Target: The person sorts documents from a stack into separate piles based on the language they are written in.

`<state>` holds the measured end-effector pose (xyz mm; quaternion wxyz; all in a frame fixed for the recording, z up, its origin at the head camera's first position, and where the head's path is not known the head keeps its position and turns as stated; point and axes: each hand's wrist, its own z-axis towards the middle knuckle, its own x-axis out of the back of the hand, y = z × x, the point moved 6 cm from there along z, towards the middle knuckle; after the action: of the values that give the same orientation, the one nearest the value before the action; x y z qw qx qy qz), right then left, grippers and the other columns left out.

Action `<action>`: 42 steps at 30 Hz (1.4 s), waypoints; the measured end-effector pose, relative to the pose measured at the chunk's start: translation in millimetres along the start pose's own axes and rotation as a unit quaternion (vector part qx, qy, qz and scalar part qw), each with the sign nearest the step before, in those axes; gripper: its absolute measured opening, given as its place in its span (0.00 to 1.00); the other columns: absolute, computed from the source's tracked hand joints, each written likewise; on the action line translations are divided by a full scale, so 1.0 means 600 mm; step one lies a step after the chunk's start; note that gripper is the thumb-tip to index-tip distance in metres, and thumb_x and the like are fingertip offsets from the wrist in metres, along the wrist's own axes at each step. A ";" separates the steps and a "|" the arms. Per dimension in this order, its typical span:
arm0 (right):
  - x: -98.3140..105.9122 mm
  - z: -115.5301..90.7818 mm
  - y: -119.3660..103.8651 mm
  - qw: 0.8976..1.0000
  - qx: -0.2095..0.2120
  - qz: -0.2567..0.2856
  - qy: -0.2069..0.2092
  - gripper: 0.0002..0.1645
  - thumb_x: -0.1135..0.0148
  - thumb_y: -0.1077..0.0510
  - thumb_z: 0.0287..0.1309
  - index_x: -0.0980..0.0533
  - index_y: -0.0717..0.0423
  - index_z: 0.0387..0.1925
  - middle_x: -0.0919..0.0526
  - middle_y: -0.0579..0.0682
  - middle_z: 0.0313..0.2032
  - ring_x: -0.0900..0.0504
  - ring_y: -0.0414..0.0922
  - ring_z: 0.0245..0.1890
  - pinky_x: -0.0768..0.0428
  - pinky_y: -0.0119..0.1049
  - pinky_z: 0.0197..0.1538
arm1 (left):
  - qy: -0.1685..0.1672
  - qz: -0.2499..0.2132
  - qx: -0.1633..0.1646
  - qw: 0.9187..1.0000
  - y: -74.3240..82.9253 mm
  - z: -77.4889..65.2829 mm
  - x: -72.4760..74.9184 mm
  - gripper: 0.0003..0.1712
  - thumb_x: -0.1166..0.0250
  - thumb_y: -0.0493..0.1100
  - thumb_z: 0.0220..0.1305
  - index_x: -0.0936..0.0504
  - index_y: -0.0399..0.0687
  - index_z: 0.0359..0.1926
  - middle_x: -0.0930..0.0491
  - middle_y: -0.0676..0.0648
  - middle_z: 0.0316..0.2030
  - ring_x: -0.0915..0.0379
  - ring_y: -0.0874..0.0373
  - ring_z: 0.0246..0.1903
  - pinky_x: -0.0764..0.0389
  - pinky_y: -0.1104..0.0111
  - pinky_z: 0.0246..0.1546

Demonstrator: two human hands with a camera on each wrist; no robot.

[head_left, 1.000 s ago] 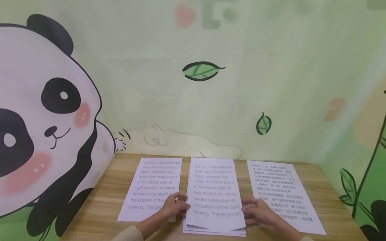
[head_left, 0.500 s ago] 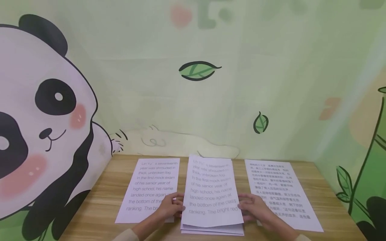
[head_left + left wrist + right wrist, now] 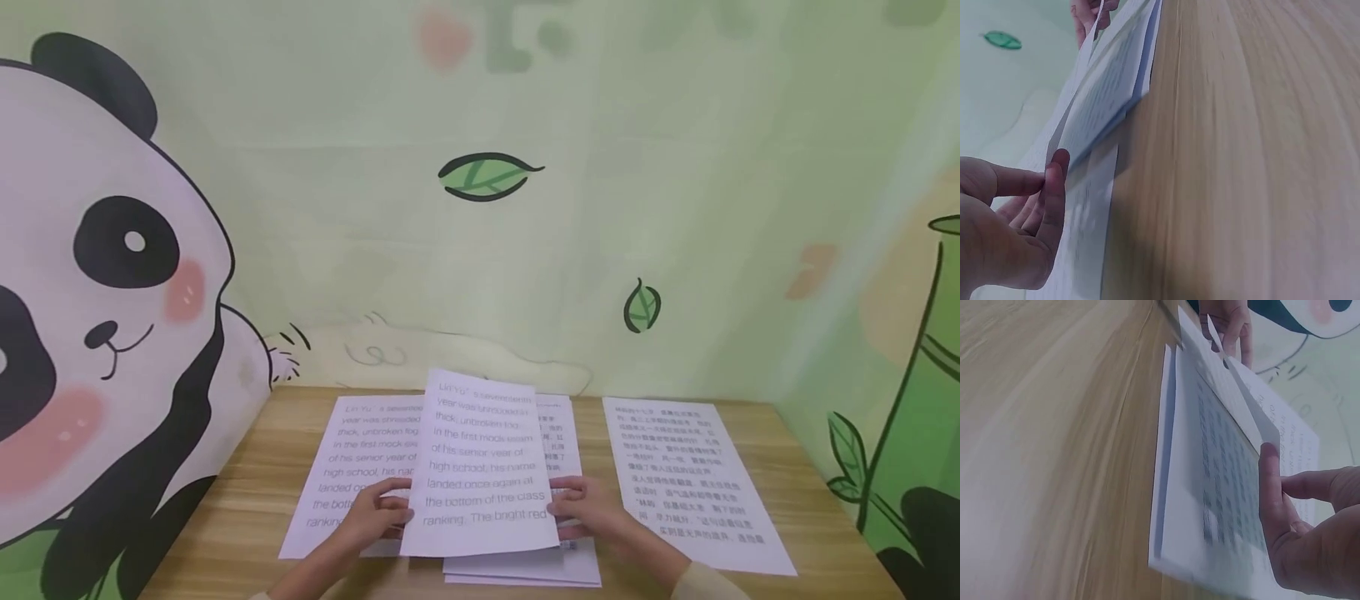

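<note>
Between my two hands a sheet of paper (image 3: 480, 467) with large English print is raised above the table, slightly bowed. My left hand (image 3: 375, 512) pinches its left edge between thumb and fingers, plain in the left wrist view. Its right edge is pinched by my right hand (image 3: 588, 508). Below and to the right lies a paper stack (image 3: 525, 571), its top page in Chinese print, partly hidden by the raised sheet. At the left, another English-printed sheet (image 3: 352, 458) lies flat, overlapped by the raised sheet and my left hand.
A Chinese-printed sheet (image 3: 697, 483) lies flat at the right of the wooden table (image 3: 232, 508). Behind the table hangs a green backdrop (image 3: 337, 208) printed with a panda and leaves.
Both hands have lifted the top English sheet off the middle stack and carried it left. Chinese print now shows on the stack, and the sheet overlaps the left page.
</note>
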<state>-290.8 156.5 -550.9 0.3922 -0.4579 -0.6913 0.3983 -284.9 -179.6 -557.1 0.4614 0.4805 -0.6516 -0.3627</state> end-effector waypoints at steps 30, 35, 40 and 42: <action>-0.235 0.089 -0.069 0.993 0.061 0.078 -0.063 0.29 0.34 0.71 0.57 0.26 0.71 0.61 0.11 0.59 0.36 0.11 0.44 0.30 0.10 0.42 0.35 | 0.068 0.073 0.062 0.993 -0.077 -0.001 0.232 0.31 0.35 0.33 0.65 0.31 0.26 0.67 0.15 0.35 0.47 0.20 0.58 0.37 0.19 0.66 0.37; -0.251 0.087 -0.076 0.991 0.053 0.065 -0.101 0.31 0.37 0.67 0.62 0.30 0.70 0.66 0.11 0.61 0.37 0.14 0.41 0.25 0.10 0.41 0.35 | 0.071 0.063 0.078 0.992 -0.084 0.006 0.244 0.31 0.37 0.33 0.68 0.32 0.26 0.68 0.15 0.35 0.48 0.20 0.59 0.36 0.17 0.65 0.37; -0.267 0.082 -0.077 0.988 0.029 0.041 -0.143 0.32 0.41 0.62 0.67 0.33 0.66 0.70 0.12 0.58 0.40 0.14 0.41 0.28 0.10 0.40 0.37 | 0.078 0.058 0.070 0.993 -0.093 0.008 0.256 0.30 0.38 0.31 0.66 0.32 0.24 0.67 0.15 0.38 0.44 0.19 0.59 0.35 0.16 0.65 0.37; -0.273 0.081 -0.075 0.988 0.019 0.033 -0.151 0.33 0.41 0.61 0.68 0.34 0.64 0.71 0.13 0.57 0.41 0.14 0.42 0.29 0.10 0.40 0.38 | 0.083 0.059 0.063 0.993 -0.098 0.005 0.260 0.30 0.37 0.31 0.65 0.31 0.23 0.66 0.14 0.40 0.41 0.19 0.59 0.34 0.16 0.65 0.36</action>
<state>-304.3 -19.6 -557.0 0.2787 -0.4078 -0.7192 0.4886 -288.3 -345.8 -572.7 0.5035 0.4979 -0.6598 -0.2515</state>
